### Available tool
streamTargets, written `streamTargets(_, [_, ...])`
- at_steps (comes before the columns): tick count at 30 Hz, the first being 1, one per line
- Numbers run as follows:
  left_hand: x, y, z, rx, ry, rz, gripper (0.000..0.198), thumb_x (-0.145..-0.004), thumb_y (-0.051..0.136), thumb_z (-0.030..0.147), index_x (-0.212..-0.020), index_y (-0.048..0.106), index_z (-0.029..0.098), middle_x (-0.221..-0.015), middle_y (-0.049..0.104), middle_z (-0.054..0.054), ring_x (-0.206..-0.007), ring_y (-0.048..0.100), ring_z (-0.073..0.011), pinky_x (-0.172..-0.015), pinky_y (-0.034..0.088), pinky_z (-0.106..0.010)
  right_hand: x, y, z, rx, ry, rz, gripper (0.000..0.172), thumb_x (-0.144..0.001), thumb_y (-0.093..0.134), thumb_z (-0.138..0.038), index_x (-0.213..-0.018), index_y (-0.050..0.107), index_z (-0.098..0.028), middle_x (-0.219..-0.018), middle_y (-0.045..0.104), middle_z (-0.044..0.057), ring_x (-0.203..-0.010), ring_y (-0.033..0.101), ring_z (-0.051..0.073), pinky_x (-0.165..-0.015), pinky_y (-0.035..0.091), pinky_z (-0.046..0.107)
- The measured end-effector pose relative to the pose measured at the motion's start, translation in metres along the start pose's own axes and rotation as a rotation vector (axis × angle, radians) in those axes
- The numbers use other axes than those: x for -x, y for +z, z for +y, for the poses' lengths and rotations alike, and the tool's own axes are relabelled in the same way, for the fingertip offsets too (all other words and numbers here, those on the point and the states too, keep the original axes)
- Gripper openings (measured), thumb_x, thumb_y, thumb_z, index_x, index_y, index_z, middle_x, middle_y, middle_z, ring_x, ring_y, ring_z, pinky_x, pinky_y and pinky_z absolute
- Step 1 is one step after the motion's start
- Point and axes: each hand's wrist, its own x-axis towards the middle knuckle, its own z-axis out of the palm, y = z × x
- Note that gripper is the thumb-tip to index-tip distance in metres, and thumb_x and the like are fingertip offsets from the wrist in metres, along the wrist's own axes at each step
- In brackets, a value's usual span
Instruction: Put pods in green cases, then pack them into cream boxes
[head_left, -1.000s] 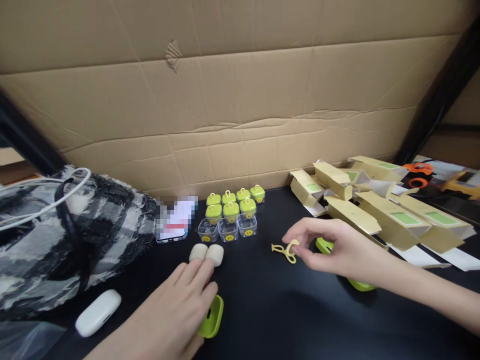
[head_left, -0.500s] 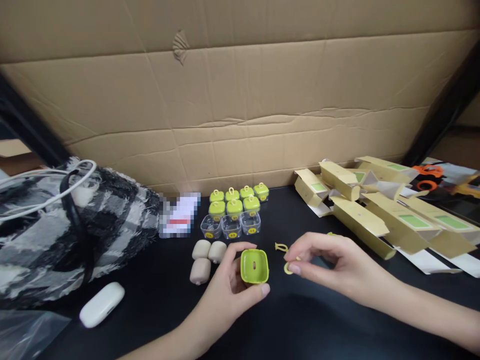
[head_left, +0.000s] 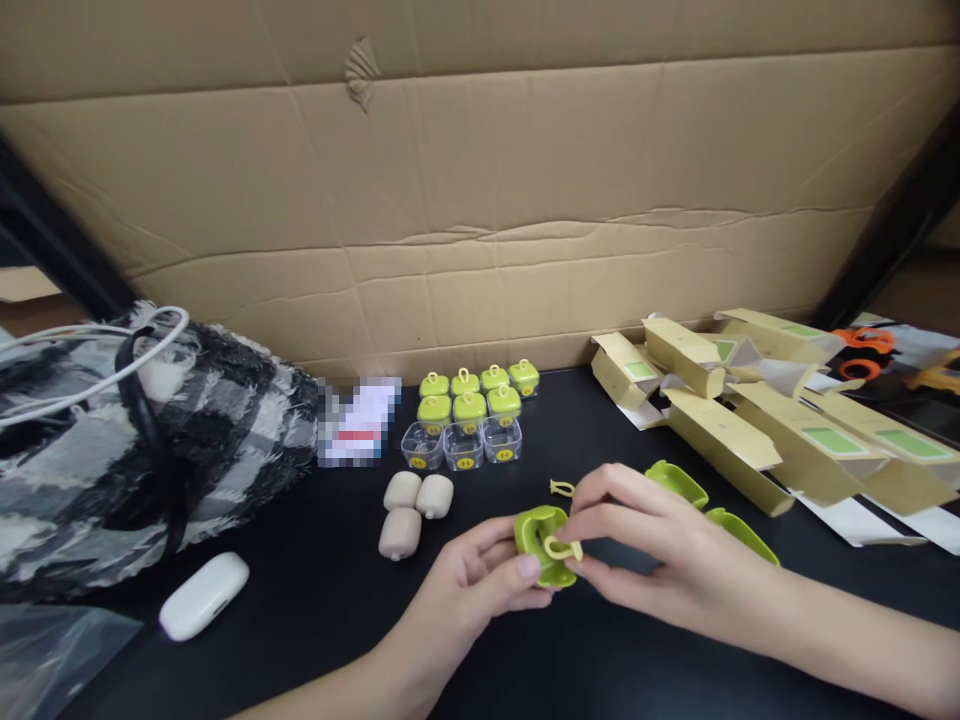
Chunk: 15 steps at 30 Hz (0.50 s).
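My left hand [head_left: 469, 590] pinches a lime green square lid [head_left: 538, 538] between thumb and fingers above the black table [head_left: 300, 640]. My right hand [head_left: 652, 550] pinches a small yellow loop handle [head_left: 561, 549] and presses it against that lid. Another yellow loop [head_left: 561, 488] lies on the table just behind my fingers. Two more green lids [head_left: 705, 505] lie behind my right hand. Three beige rounded blocks [head_left: 409, 510] sit to the left of my hands.
Several small clear jars, some with green lids [head_left: 469, 418], stand near the cardboard wall [head_left: 480, 200]. Flat yellow cartons [head_left: 757, 420] pile at the right. A black-and-white fuzzy bag [head_left: 135, 440] and a white earbud case [head_left: 204, 595] lie at the left.
My left hand lifted a green lid off the table and brought it to the middle. My right hand picked up a yellow loop and moved it onto the lid.
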Motion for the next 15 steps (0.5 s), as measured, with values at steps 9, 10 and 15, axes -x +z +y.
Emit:
streamTargets(9, [0.0014,0.0017,0.0014,-0.055,-0.006,-0.086,0.035,-0.088,0.065,0.027,-0.123,0.065,0.026,-0.113,0.074,-0.004,-0.104,0.068,-0.0196,-0.094,0.050,-0.033,-0.0020,0.0025,-0.0012,0.364,-0.215,-0.023,0.020,-0.097,0.043,-0.017,-0.096,0.063,-0.015,-0.086,0.060,0.009,-0.079,0.057,0.020,-0.068,0.050,0.033])
streamTargets(10, [0.0016,0.0016,0.0014,-0.057,-0.008,-0.088,0.035,-0.088,0.065,0.027,-0.124,0.065,0.026,-0.113,0.074,-0.004,-0.105,0.067,-0.0203,-0.094,0.050,-0.033,-0.0024,0.0023,-0.0025,0.378,-0.234,-0.021,0.022,-0.098,0.042,-0.017,-0.095,0.063,-0.014,-0.086,0.060,0.009,-0.078,0.057,0.020,-0.069,0.050,0.032])
streamTargets(15, [0.0007,0.0009,-0.0005,-0.067,-0.017,-0.077,0.037,-0.086,0.068,0.029,-0.123,0.065,0.028,-0.114,0.074,-0.004,-0.110,0.065,-0.0231,-0.093,0.050,-0.034,-0.0033,0.0060,-0.0032,0.451,-0.286,-0.024,0.031,-0.101,0.035,-0.018,-0.095,0.064,-0.014,-0.084,0.063,0.010,-0.075,0.057,0.020,-0.066,0.050,0.032])
